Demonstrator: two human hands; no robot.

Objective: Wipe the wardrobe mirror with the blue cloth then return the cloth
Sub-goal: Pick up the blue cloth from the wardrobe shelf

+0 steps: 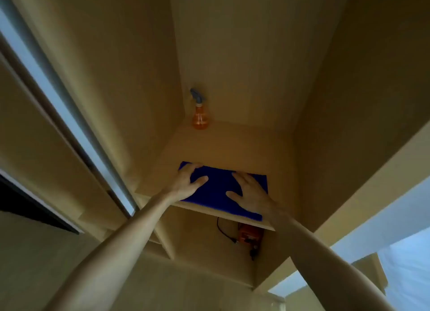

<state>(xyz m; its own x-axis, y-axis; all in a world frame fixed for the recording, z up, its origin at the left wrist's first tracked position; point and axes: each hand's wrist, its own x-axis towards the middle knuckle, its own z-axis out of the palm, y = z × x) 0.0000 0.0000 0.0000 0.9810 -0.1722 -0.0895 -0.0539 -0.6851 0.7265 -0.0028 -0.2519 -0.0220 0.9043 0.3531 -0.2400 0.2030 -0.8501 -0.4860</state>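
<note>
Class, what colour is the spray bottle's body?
Orange, with a grey-blue trigger head; spray bottle, head view.

The cloth (222,189) lies flat on the near part of the shelf (232,145), with the left hand (188,181) resting on its left part and the right hand (250,191) on its right part. A spray bottle (199,111) stands in the shelf's far left corner, well apart from the cloth. Below the shelf, toward the right, sits a boxy device (250,235) with a cable (223,231) to its left.
</note>
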